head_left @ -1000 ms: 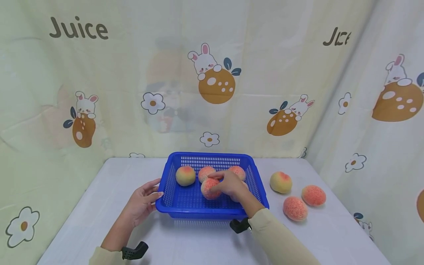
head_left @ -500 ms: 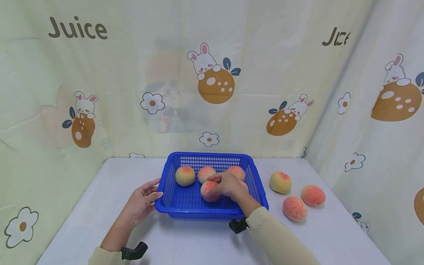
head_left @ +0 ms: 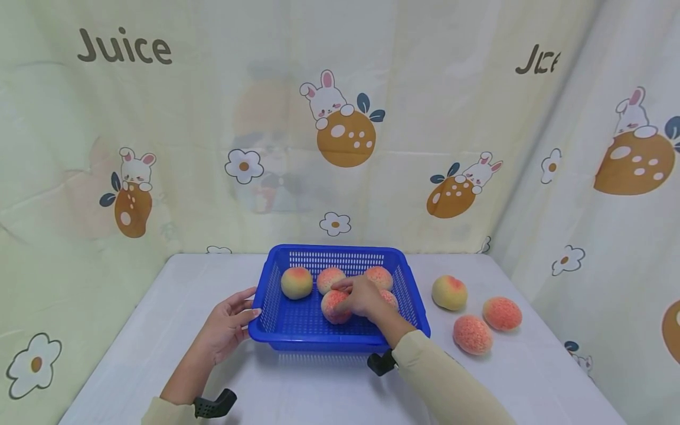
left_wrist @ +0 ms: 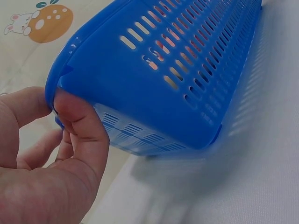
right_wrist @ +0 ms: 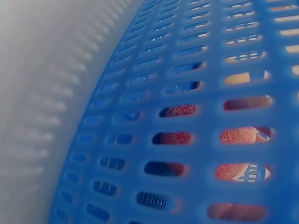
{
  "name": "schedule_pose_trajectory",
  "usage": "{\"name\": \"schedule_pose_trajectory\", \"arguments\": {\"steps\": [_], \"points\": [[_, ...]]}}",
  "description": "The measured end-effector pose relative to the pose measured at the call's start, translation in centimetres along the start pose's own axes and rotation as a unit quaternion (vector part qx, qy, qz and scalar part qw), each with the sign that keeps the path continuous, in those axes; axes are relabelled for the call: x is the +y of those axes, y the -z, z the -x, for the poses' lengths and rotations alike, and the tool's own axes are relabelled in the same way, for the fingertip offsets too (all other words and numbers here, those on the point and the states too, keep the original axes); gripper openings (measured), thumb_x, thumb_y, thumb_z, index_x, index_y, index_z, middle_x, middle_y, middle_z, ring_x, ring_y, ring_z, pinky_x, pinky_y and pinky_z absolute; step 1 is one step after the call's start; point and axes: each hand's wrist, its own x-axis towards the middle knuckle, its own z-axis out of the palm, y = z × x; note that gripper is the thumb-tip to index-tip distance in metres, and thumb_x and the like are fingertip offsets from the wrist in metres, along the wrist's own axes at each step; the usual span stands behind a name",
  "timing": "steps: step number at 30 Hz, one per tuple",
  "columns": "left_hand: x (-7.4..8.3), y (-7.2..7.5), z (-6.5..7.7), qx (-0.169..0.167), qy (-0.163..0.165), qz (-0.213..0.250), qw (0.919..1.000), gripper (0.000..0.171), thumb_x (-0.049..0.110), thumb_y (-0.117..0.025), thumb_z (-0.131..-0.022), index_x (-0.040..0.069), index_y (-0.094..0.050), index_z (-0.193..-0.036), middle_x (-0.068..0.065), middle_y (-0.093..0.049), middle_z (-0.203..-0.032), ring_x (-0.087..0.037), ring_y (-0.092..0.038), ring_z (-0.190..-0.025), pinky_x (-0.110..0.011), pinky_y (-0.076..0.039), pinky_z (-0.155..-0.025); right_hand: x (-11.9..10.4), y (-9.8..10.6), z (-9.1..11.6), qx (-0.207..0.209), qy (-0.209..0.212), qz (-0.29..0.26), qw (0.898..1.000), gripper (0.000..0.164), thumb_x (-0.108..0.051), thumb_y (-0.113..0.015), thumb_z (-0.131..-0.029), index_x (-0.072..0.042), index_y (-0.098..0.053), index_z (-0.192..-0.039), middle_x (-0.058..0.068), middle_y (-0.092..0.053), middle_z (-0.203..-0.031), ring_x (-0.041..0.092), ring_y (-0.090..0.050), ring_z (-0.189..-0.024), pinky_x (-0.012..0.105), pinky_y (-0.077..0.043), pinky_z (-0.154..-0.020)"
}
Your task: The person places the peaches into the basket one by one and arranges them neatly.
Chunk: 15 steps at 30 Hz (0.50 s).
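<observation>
A blue slatted plastic basket (head_left: 329,340) stands on the white table. My left hand (head_left: 227,327) grips its left rim, and in the left wrist view the fingers (left_wrist: 88,135) curl at the edge of the basket wall (left_wrist: 112,70). Inside the basket, my right hand (head_left: 363,298) holds a pink peach (head_left: 333,307) low over the floor, near the middle. A yellow peach (head_left: 297,284) lies at the basket's left. Behind the held one is another pink peach (head_left: 330,276). Two more, a back one (head_left: 379,276) and a front one (head_left: 390,298), sit at the right, partly hidden by my hand.
Right of the basket lie a yellow peach (head_left: 449,293) and two pink ones, one nearer (head_left: 473,334) and one farther right (head_left: 502,313). A printed curtain (head_left: 202,118) hangs behind the table and along both sides. In the right wrist view the basket's slatted wall (right_wrist: 205,126) fills most of the frame.
The right hand and the peach in it have come down slightly within the basket, baring more of the front right peach. The left hand stays on the rim.
</observation>
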Motion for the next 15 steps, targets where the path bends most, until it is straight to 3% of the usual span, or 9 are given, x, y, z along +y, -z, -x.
{"name": "schedule_pose_trajectory", "arguments": {"steps": [15], "points": [[-0.07,-0.10,-0.06,0.002,0.002,-0.002,1.0000,0.065,0.011,-0.069,-0.098,0.015,-0.041,-0.156,-0.014,-0.058,-0.138,-0.022,-0.070,-0.111,-0.036,-0.062,-0.091,0.28,-0.35,-0.37,0.009,0.013,0.001,1.000,0.046,-0.020,-0.090,-0.077,-0.022,-0.076,-0.121,0.011,-0.070,-0.121,0.026,-0.064,-0.107,0.035,-0.062,-0.081]]}}
